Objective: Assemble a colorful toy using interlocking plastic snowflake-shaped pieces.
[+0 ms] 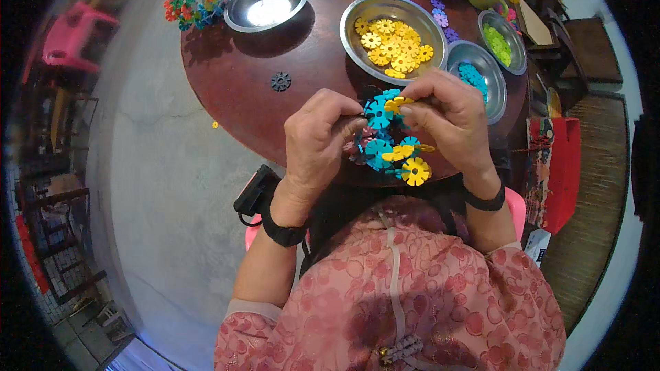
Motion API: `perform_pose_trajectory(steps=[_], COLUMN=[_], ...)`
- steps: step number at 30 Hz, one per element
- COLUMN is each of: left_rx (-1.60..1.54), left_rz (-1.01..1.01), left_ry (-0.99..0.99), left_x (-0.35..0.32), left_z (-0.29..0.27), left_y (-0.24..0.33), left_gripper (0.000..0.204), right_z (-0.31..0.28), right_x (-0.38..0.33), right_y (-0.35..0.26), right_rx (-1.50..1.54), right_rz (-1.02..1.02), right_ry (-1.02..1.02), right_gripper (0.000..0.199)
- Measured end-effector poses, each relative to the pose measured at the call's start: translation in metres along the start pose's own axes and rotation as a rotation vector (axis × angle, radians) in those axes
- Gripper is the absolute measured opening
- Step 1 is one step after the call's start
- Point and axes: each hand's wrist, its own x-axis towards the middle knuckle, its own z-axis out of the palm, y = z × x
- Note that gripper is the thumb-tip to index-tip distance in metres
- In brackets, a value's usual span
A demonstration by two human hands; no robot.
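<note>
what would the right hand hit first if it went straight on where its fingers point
Past the yellow piece it holds, the right hand would likely meet the teal disc just left of that piece, though depth is unclear.

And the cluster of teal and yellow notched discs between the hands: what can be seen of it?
The cluster of teal and yellow notched discs looks plastic: flower-shaped pieces with center holes, joined at varied angles, some dark reddish ones at its left. The left hand pinches its upper left; the right hand grips a yellow piece at its upper right. A lower yellow disc faces the camera. It appears near the table's near edge; whether it rests there is unclear.
</note>
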Motion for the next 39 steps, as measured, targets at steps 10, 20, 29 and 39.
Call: perform_pose_trajectory(steps=[10,20,29,39], left_rx=[0.004,-0.085,-0.123,-0.064], left_rz=[0.122,0.076,-0.073,0.025], left_ry=[0.104,0.065,0.039,0.091], left_x=[0.000,0.009,0.003,0.004], left_z=[0.001,-0.010,0.001,-0.004], left_y=[0.004,-0.007,-0.006,-0.005], left_gripper=[0.016,0.024,0.019,0.018], right_z=[0.012,-0.003,-0.024,0.003], right_x=[-0.005,-0.003,0.028,0.073], right_y=[-0.006,0.003,0.013,0.097], right_rx=[0.312,-0.022,-0.121,-0.886], right_rz=[0.148,-0.259,-0.094,-0.070], right_ry=[0.078,-0.161,-0.150,-0.124], right_gripper=[0.009,0.009,0.017,0.019])
